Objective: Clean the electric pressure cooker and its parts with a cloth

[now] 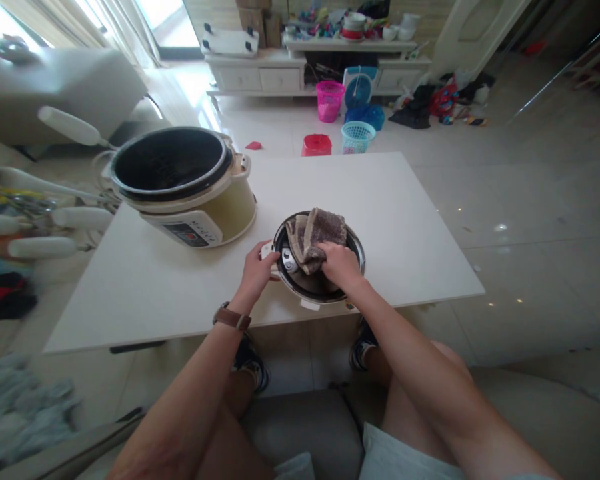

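A round pressure cooker lid [313, 290] lies on the white table near its front edge, its dark metal inner side facing up. My left hand [256, 270] grips the lid's white side handle, thumb on the rim. In my right hand [341, 265] is a bunched brown-grey cloth [325, 230], pressed against the inside of the lid; the fingertips are partly hidden in its folds. Left of the lid stands an electric pressure cooker [235, 207] without its lid, its dark pot uncovered and its control panel facing me.
The white table [380, 200] ends close behind the lid. White-handled utensils [73, 127] stick out at the table's left side. Beyond the far edge are a red stool [317, 145], a light-blue basket [357, 135] and a pink basket [329, 101] on the floor.
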Available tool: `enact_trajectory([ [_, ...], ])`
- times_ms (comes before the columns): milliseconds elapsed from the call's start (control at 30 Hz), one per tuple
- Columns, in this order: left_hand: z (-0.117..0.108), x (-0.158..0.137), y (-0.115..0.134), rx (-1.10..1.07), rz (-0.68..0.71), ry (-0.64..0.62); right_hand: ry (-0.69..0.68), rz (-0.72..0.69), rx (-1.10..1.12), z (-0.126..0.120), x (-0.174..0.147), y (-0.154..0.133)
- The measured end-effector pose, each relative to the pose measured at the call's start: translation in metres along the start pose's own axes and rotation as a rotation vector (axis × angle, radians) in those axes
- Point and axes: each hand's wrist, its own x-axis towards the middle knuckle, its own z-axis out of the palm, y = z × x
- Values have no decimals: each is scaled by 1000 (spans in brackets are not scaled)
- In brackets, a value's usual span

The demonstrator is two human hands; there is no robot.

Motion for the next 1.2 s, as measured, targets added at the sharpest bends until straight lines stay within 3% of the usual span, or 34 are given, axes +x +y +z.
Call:
enact_trajectory([
  [100,2,-1,0,-7,2,23,-52,30,-4,-9,2,8],
  [167,3,-2,1,-5,-3,34,-81,-2,124,-8,3,10],
  [233,3,-2,1,-1,-11,36,-105,28,418,0,5,8],
  [333,2,-1,1,3,-13,30,-103,218,993,12,13,5],
  [433,1,0,0,10,-17,33,86,335,1383,13,23,11],
  [500,1,0,0,15,-20,36,302,337,1459,6,29,22],
  [600,1,-1,0,23,-21,29,605,292,1297,-5,33,41],
  [667,1,-2,1,31,-18,18,677,248,1090,-8,31,47],
  [733,1,-2,3,42,0,1,598,213,865,-7,26,46],
  [900,0,-6,4,50,66,-43,216,103,397,9,15,21],
  [1067,0,-7,1,54,140,-84,188,83,422,21,18,-6],
  [1200,-2,-5,-2,74,205,-97,128,-83,468,21,18,-23],
])
